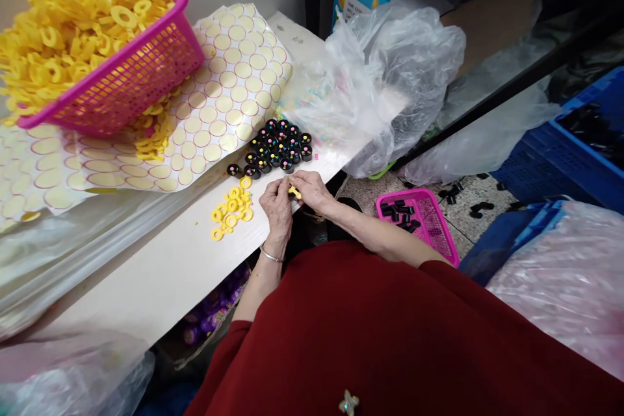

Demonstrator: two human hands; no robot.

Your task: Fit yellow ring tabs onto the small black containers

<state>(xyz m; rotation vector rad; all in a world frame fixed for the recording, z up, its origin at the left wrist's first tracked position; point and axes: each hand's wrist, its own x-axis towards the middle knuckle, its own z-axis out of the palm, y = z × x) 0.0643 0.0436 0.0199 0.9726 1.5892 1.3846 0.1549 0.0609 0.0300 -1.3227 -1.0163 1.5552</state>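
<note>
Both hands meet at the front edge of the white table. My right hand (312, 191) is closed on a small yellow plastic ring piece (295, 192), part of which shows between the hands. Pressed against it, my left hand (277, 207) is closed with its fingertips pinched; whatever they grip is hidden. Left of my hands lies a loose pile of yellow ring pieces (232, 205). Just beyond the fingers stands a cluster of short black cylinders (274, 159), with small pink, yellow and blue dots on their tops.
A pink basket (141, 58) heaped with yellow ring pieces stands on a sheet of round stickers (214, 104). Clear plastic bags (390, 71) cover the table's far end. On the floor to the right are a pink tray (433, 224) holding black parts and a blue crate (546, 149).
</note>
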